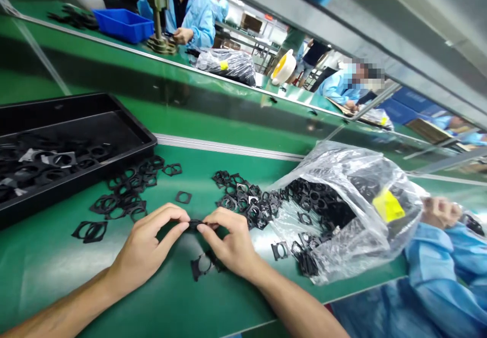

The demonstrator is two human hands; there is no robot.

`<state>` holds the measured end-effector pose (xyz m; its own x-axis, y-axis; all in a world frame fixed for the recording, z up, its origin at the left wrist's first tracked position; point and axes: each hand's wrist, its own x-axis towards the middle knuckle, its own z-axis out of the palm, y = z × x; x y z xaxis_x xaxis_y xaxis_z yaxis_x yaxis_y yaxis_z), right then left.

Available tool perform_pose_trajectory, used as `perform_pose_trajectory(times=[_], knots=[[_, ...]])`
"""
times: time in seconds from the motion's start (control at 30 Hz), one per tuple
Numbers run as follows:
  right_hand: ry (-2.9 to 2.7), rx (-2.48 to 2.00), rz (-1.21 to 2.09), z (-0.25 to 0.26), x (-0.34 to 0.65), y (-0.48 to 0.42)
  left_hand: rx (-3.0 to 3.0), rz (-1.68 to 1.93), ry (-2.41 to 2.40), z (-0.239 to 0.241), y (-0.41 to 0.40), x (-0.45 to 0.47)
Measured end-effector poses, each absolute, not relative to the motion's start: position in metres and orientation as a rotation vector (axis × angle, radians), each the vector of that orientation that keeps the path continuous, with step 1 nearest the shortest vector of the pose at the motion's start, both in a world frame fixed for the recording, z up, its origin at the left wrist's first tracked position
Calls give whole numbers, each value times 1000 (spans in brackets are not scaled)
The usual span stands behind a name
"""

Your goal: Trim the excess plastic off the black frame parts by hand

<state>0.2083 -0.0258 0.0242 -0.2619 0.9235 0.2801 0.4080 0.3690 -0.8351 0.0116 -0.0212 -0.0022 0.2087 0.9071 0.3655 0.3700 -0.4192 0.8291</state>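
– Two hands meet at six o'clock on the green bench [57,267]; what have they got?
– One black frame piece [196,224], pinched from both ends. The left hand [146,249] closes thumb and forefinger on its left end, and the right hand [230,244] does likewise on its right end; the other fingers curl loosely. The piece sits just above the bench, seemingly edge-on, so its shape is hard to read.
– And around them?
– Another frame [201,266] lies just under the right hand. At eleven o'clock from the hands a loose heap [125,196] of such frames lies beside a black tray [76,140] at nine o'clock, which holds more. At one o'clock a second heap [243,198] spills from a clear plastic bag [353,201] at three o'clock, with a yellow slip [388,206] inside.
– Anyone close?
– A co-worker's hand [439,211] and blue sleeve [445,277], just beyond the bag at four o'clock
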Motion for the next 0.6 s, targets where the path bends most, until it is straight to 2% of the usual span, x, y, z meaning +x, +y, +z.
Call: perform_pose_trajectory(times=[0.13,0.27,0.37,0.5,0.6], knots=[[-1751,-1225,942,25,208,-26,1902,1184,1165,-3,-24,13],[-1338,-1253,1473,27,208,-18,1962,1214,1107,-4,-22,12],[-1108,-1205,1689,26,209,-13,2101,1274,1052,-3,-21,10],[-1100,-1194,1757,22,207,-14,2192,1293,1002,-1,-21,6],[-1274,-1249,1532,22,207,-17,2114,1321,1021,2,-19,5]])
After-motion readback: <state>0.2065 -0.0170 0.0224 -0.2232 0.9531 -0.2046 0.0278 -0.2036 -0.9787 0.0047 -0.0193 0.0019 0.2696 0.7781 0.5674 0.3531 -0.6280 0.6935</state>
